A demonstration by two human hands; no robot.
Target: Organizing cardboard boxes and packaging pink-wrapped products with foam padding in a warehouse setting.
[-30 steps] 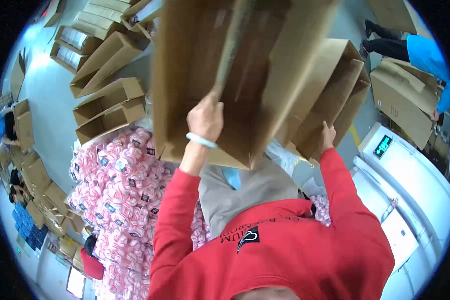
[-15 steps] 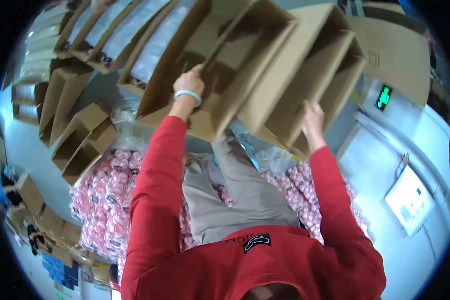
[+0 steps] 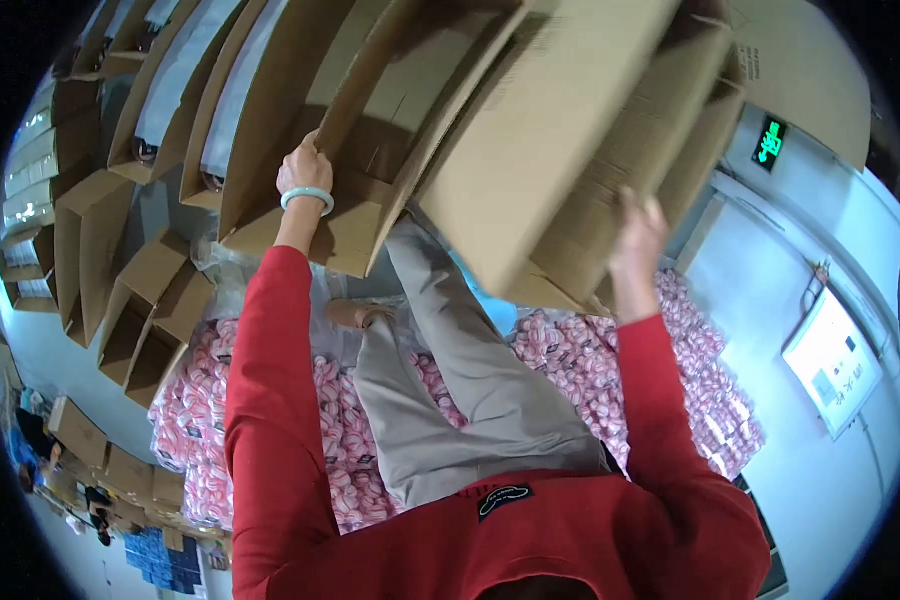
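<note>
- Cardboard fills most of my view: I'm holding up a large open brown carton (image 3: 530, 150), its flaps spread and its hollow inside facing me, raised in front of my head.
- My left hand (image 3: 305, 172) is clenched on the edge of a carton flap on the left side; a pale green bangle (image 3: 307, 197) sits on that wrist.
- My right hand (image 3: 638, 232) lies flat with fingers stretched against the carton's outer wall on the right; it presses rather than grips, as far as I can see.
- Both my arms are in red sleeves (image 3: 270, 400), reaching up from the lower edge.
- Below the carton I see my leg in grey-beige trousers (image 3: 470, 390), stretched over a heap of pink-and-white packets (image 3: 590, 360) in clear plastic wrap.
- To the left, rows of other open cardboard boxes (image 3: 100, 260) stand side by side on the floor.
- At the far right there is a white wall with a pale panel (image 3: 830, 365) and a small green lit sign (image 3: 770, 142).
</note>
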